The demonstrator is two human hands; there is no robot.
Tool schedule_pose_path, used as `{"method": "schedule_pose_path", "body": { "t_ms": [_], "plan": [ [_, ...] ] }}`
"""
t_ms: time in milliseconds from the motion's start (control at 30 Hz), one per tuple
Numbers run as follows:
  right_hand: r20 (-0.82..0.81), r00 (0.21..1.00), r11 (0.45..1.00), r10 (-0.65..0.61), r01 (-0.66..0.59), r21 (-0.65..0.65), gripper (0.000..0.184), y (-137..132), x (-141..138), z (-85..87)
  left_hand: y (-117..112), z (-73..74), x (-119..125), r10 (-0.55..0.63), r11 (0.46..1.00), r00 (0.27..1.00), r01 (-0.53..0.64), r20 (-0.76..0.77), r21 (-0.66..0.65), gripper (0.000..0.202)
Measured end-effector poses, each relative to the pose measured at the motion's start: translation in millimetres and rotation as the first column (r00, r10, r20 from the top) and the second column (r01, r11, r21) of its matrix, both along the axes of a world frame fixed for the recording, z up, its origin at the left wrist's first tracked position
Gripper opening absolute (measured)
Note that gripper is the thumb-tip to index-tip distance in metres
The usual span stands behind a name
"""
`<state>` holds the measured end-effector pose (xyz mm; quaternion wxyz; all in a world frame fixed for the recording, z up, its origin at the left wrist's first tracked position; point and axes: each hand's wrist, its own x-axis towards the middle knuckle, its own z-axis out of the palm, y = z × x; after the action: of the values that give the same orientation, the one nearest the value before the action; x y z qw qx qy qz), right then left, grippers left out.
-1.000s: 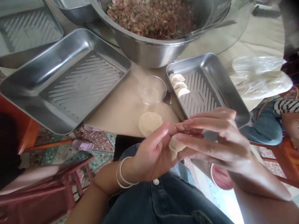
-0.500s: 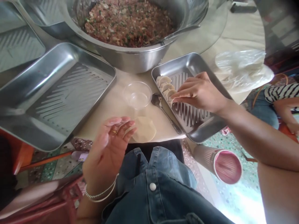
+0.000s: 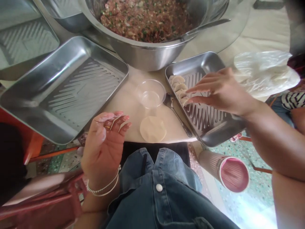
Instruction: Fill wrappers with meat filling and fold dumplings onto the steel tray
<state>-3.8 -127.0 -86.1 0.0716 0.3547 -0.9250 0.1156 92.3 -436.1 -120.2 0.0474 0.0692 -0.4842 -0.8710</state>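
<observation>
My right hand [image 3: 219, 90] reaches over the small steel tray [image 3: 215, 125], fingers stretched out, fingertips at the nearest of several folded dumplings [image 3: 179, 87] lined along the tray's left side. It grips nothing. My left hand [image 3: 105, 140] hovers palm-up over the table's near edge, empty, fingers loosely curled and dusted with flour, a ring on one finger and bracelets at the wrist. A round dough wrapper [image 3: 152, 129] lies flat on the table to the right of my left hand. A metal spoon [image 3: 177, 114] lies beside the tray.
A large steel bowl [image 3: 147, 54] of minced filling stands at the back. A clear plastic cup [image 3: 150, 93] sits before it. A big empty steel tray [image 3: 64, 86] lies left. A plastic bag [image 3: 264, 74] is at right; a pink bin [image 3: 228, 171] below.
Both hands held a dumpling together over my lap a second ago. My right hand carried it to the small tray and set it in the row; my left hand drew back, empty.
</observation>
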Motion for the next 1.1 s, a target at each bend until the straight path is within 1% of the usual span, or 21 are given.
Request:
{"method": "schedule_pose_path", "body": {
  "t_ms": [100,133,167,200,233,300,333,367,433,500,533,567,633,667,700,833,933,1000,1067,1100],
  "plan": [
    [-0.030,1.000,0.992,0.003,-0.006,-0.123,0.013,-18.7,12.9,24.8,1.8,-8.2,-1.0,0.021,0.997,0.999,-0.024,-0.040,-0.078,0.016],
    [-0.042,0.999,0.991,0.020,-0.025,-0.135,0.011,-29.2,18.9,29.8,3.1,-11.3,-1.7,0.027,0.992,0.998,-0.034,-0.055,-0.119,0.015],
    [-0.043,0.997,0.991,0.069,-0.074,-0.111,0.011,-41.2,25.2,31.9,4.6,-14.6,-2.4,0.026,0.987,0.997,-0.037,-0.070,-0.159,0.016],
    [-0.035,0.993,0.992,0.117,-0.118,-0.036,0.013,-54.1,31.4,30.9,6.2,-18.0,-3.1,0.022,0.980,0.996,-0.038,-0.085,-0.195,0.016],
    [-0.031,0.988,0.987,0.149,-0.146,0.066,0.016,-67.1,37.1,27.1,7.8,-21.5,-3.7,0.013,0.975,0.995,-0.034,-0.096,-0.221,0.016],
    [-0.030,0.987,0.954,0.156,-0.143,0.265,0.021,-90.0,46.2,14.2,10.6,-28.6,-4.2,-0.009,0.966,0.994,-0.020,-0.110,-0.259,0.018],
    [-0.039,0.988,0.935,0.147,-0.125,0.333,0.022,-98.6,49.2,6.9,11.5,-31.9,-4.1,-0.017,0.956,0.992,-0.019,-0.122,-0.292,0.019],
    [-0.049,0.990,0.921,0.136,-0.107,0.375,0.023,-105.0,51.1,0.2,12.2,-34.9,-3.6,-0.027,0.941,0.990,-0.021,-0.137,-0.336,0.021],
    [-0.063,0.991,0.914,0.120,-0.086,0.398,0.022,-110.8,52.8,-9.3,12.7,-39.1,-2.2,-0.059,0.902,0.985,-0.017,-0.162,-0.431,0.027],
    [-0.062,0.993,0.930,0.103,-0.074,0.359,0.023,-110.0,53.0,-13.3,12.2,-40.4,-1.1,-0.117,0.839,0.977,0.001,-0.178,-0.544,0.032],
    [-0.057,0.994,0.942,0.095,-0.071,0.329,0.023,-108.4,53.1,-13.7,11.7,-40.0,-0.9,-0.154,0.792,0.971,0.013,-0.180,-0.610,0.034],
    [-0.048,0.995,0.952,0.089,-0.071,0.299,0.023,-106.7,53.3,-13.6,11.2,-39.1,-1.0,-0.195,0.733,0.964,0.022,-0.179,-0.680,0.036],
    [-0.030,0.997,0.967,0.078,-0.068,0.246,0.022,-104.2,54.0,-13.5,10.4,-36.7,-2.0,-0.265,0.601,0.947,0.016,-0.181,-0.799,0.037],
    [-0.022,0.998,0.974,0.066,-0.060,0.217,0.021,-103.7,54.3,-13.9,10.2,-35.6,-2.7,-0.284,0.556,0.942,0.008,-0.181,-0.831,0.036],
    [-0.009,0.999,0.982,0.050,-0.048,0.184,0.020,-103.7,54.3,-14.8,10.2,-34.8,-3.4,-0.293,0.530,0.938,-0.002,-0.185,-0.848,0.036],
    [0.096,0.995,0.999,-0.016,0.012,0.036,0.014,-105.4,51.0,-20.5,11.5,-35.1,-4.7,-0.299,0.498,0.933,-0.026,-0.200,-0.867,0.036],
    [0.140,0.990,1.000,0.005,-0.001,-0.029,0.014,-105.4,49.7,-20.4,12.5,-37.1,-4.5,-0.318,0.480,0.922,-0.042,-0.219,-0.876,0.041],
    [0.126,0.989,0.993,0.081,-0.070,-0.091,0.016,-104.3,53.9,-15.9,13.0,-37.9,-4.7,-0.332,0.471,0.917,-0.041,-0.220,-0.881,0.045],
    [0.064,0.977,0.973,0.203,-0.193,-0.130,0.015,-102.3,62.7,-8.8,13.0,-37.7,-5.2,-0.342,0.471,0.913,-0.036,-0.220,-0.882,0.048],
    [0.006,0.964,0.956,0.268,-0.264,-0.130,0.014,-100.9,68.3,-4.9,12.8,-37.2,-5.3,-0.345,0.474,0.911,-0.036,-0.223,-0.880,0.048]
  ]
}}
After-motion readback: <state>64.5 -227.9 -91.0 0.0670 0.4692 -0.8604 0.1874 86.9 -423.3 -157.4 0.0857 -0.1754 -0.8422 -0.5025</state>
